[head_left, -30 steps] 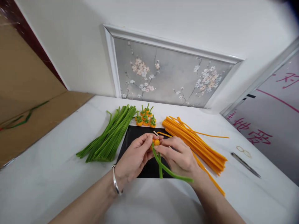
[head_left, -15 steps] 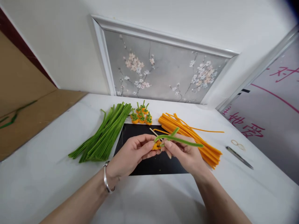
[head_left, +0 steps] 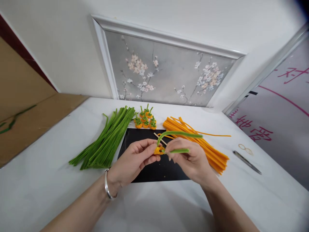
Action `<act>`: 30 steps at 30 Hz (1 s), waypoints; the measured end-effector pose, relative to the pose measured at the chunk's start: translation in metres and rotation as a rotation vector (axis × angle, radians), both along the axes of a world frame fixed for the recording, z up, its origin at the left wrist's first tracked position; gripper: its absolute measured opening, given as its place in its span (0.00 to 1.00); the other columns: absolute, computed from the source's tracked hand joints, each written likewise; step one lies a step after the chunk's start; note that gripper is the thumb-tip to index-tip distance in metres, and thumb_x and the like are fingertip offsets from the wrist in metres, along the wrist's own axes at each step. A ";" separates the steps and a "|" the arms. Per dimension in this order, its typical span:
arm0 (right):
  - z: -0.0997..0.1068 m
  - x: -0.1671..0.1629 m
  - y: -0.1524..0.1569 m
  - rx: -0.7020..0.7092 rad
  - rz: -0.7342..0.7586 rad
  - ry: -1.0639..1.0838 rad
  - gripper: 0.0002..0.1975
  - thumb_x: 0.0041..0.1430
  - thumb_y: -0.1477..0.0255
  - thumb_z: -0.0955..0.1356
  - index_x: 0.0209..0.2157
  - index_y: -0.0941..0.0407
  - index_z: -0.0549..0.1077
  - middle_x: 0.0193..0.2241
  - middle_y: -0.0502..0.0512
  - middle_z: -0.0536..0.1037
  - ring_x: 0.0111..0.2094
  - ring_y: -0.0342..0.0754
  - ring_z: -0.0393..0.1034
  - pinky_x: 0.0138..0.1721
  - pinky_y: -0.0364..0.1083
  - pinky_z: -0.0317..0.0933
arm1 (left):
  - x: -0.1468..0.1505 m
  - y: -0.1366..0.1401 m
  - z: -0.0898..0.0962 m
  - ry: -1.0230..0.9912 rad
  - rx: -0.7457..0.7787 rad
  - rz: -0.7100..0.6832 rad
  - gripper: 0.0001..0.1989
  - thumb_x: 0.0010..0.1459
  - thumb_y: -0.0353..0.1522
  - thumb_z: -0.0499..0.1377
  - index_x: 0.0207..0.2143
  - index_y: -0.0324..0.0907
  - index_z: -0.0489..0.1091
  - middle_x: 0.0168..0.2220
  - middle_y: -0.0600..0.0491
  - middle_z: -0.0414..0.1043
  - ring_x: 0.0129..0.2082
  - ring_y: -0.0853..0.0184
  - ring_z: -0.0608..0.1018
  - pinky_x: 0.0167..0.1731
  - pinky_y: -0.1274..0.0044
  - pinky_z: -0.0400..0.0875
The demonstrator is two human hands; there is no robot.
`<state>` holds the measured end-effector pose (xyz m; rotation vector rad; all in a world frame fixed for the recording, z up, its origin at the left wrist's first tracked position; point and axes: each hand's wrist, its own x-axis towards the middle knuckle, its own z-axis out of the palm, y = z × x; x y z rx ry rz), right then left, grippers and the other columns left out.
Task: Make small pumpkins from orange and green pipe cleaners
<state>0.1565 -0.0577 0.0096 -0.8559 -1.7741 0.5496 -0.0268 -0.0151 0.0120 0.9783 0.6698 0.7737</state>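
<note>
Between thumb and fingers, my left hand (head_left: 135, 158) pinches a small orange coil of pipe cleaner (head_left: 158, 150). A green pipe cleaner (head_left: 180, 133) runs through the coil, one length arching up and to the right. My right hand (head_left: 189, 158) is closed on the other green length close to the coil, its end sticking out past the fingers. Both hands are above a black mat (head_left: 154, 174). Behind them stand several small orange pumpkins with green stems (head_left: 145, 120), all of pipe cleaner.
Green pipe cleaners (head_left: 106, 141) lie bundled at left, orange pipe cleaners (head_left: 200, 143) at right. A pale stick (head_left: 159, 138) rests on the mat. Tweezers (head_left: 247, 162) and a thin pale double loop (head_left: 245, 149) lie at far right. Cardboard (head_left: 48, 112) borders the left side.
My right hand has drawn slightly away from the coil with one green length. The two green lengths, crossed before, now spread apart, one above the other. The coil has shifted slightly left.
</note>
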 end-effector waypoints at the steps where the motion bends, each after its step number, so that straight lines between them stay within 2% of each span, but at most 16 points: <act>1: 0.000 0.000 0.001 0.035 0.020 -0.033 0.06 0.61 0.76 0.65 0.35 0.54 0.73 0.32 0.52 0.78 0.35 0.45 0.74 0.37 0.46 0.70 | 0.001 -0.001 -0.001 0.030 0.038 -0.009 0.09 0.54 0.35 0.65 0.36 0.40 0.77 0.28 0.55 0.75 0.25 0.76 0.75 0.28 0.87 0.72; 4: 0.000 -0.003 0.002 0.090 0.036 -0.086 0.09 0.61 0.79 0.64 0.37 0.53 0.74 0.35 0.53 0.79 0.39 0.46 0.74 0.41 0.47 0.69 | 0.003 -0.002 -0.001 0.107 0.158 -0.028 0.10 0.55 0.36 0.63 0.38 0.40 0.77 0.26 0.55 0.73 0.24 0.75 0.74 0.26 0.86 0.71; 8: -0.001 -0.007 0.005 0.082 -0.070 -0.032 0.08 0.61 0.79 0.65 0.35 0.54 0.75 0.31 0.53 0.78 0.34 0.45 0.73 0.37 0.46 0.69 | 0.002 -0.003 0.000 0.135 0.218 -0.054 0.10 0.56 0.34 0.63 0.39 0.40 0.77 0.26 0.54 0.74 0.24 0.74 0.74 0.25 0.85 0.71; 12: -0.002 -0.008 0.006 0.046 -0.121 0.017 0.07 0.60 0.77 0.65 0.32 0.54 0.75 0.35 0.55 0.78 0.43 0.49 0.72 0.41 0.48 0.68 | -0.002 -0.002 0.000 0.162 0.220 -0.158 0.11 0.58 0.34 0.61 0.40 0.39 0.78 0.23 0.54 0.73 0.23 0.74 0.74 0.25 0.85 0.71; 17: -0.004 -0.011 0.001 0.005 -0.099 0.068 0.06 0.61 0.76 0.64 0.34 0.55 0.73 0.31 0.53 0.75 0.30 0.44 0.71 0.31 0.44 0.68 | -0.004 -0.002 0.002 0.156 0.246 -0.155 0.08 0.55 0.33 0.63 0.37 0.40 0.77 0.30 0.52 0.75 0.28 0.71 0.76 0.31 0.81 0.72; 20: -0.004 -0.013 -0.001 0.067 -0.123 0.038 0.07 0.59 0.79 0.65 0.35 0.55 0.73 0.30 0.53 0.75 0.30 0.44 0.71 0.31 0.43 0.68 | -0.001 -0.007 0.006 0.229 0.350 -0.118 0.07 0.53 0.30 0.64 0.36 0.39 0.74 0.33 0.52 0.74 0.32 0.69 0.75 0.33 0.79 0.70; 26: -0.003 -0.015 -0.002 0.154 -0.152 -0.038 0.10 0.58 0.80 0.65 0.37 0.53 0.76 0.28 0.53 0.76 0.29 0.45 0.72 0.28 0.43 0.68 | 0.004 -0.014 0.010 0.307 0.602 -0.056 0.06 0.56 0.30 0.60 0.37 0.39 0.73 0.35 0.51 0.70 0.32 0.68 0.71 0.32 0.78 0.68; 30: -0.004 -0.016 -0.003 0.186 -0.160 -0.072 0.11 0.58 0.80 0.66 0.37 0.53 0.77 0.26 0.53 0.76 0.25 0.43 0.71 0.25 0.42 0.67 | 0.004 -0.014 0.009 0.338 0.685 -0.049 0.05 0.56 0.29 0.59 0.36 0.39 0.73 0.38 0.50 0.70 0.35 0.67 0.73 0.34 0.79 0.68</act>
